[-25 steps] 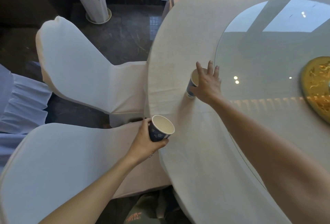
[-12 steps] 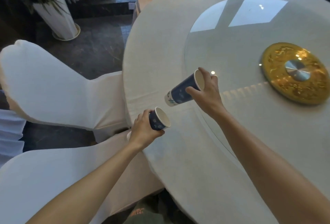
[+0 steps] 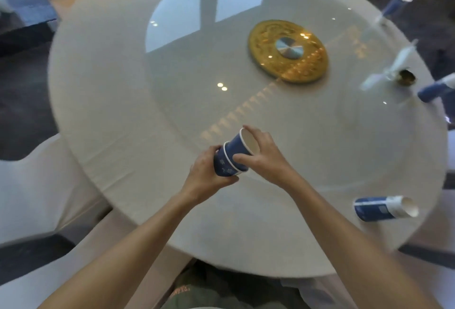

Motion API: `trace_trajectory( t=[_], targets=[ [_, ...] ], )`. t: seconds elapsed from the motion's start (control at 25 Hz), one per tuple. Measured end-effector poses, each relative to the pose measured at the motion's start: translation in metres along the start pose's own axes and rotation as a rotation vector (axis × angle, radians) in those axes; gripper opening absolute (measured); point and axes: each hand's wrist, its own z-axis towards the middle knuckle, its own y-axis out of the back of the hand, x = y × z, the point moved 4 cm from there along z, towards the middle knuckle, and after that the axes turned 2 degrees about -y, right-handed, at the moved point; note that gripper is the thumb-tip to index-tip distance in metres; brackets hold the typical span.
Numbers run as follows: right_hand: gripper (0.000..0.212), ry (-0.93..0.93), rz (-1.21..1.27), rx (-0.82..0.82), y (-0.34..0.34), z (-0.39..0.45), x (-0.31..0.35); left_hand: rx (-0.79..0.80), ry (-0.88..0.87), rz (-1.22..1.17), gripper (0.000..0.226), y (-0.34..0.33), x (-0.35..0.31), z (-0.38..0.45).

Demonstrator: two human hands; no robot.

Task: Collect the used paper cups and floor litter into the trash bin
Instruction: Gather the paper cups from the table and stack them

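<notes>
The right hand (image 3: 264, 158) is pushing its blue paper cup (image 3: 242, 146) into the one gripped by the left hand (image 3: 208, 173). Keeping both rims aligned should help it seat without crumpling.

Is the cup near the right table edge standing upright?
No, the blue paper cup lies on its side on the table, open mouth facing right.

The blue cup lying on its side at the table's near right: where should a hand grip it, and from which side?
Grip the blue cup across its blue mid-body from above, fingers straddling the wall. It lies flat, open rim to the right, clear of both hands.
</notes>
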Motion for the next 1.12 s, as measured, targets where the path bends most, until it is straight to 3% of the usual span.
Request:
trace_trajectory(
  t=[0.24, 0.32, 0.44, 0.64, 0.72, 0.92, 1.12],
  targets=[
    [0.088, -0.162, 0.055, -0.025, 0.045, -0.058, -0.081, 0.27, -0.111, 0.022, 0.084, -0.103, -0.055, 0.001],
    [0.09, -0.195, 0.08, -0.06, 0.097, -0.093, -0.137, 0.345, -0.172, 0.094, 0.082, -0.177, -0.095, -0.011],
    [0.082, -0.172, 0.021, -0.025, 0.116, -0.1, -0.153, 0.341, -0.106, 0.059, 0.077, -0.197, -0.091, -0.016],
    [0.072, -0.077, -0.267, -0.419, 0.23, -0.134, -0.229, 0.371, -0.086, 0.084, 0.079, -0.284, -0.114, -0.036],
    [0.072, -0.098, -0.472, -0.482, 0.261, -0.138, -0.259, 0.359, -0.073, 0.1, 0.081, -0.308, -0.121, -0.043],
    [0.075, -0.154, -0.898, -0.235, 0.283, -0.128, -0.319, 0.329, -0.029, 0.155, 0.087, -0.342, -0.126, -0.067],
    [0.05, -0.188, -1.317, 0.037, 0.271, -0.109, -0.341, 0.309, 0.004, 0.199, 0.084, -0.343, -0.129, -0.07]
  ],
)
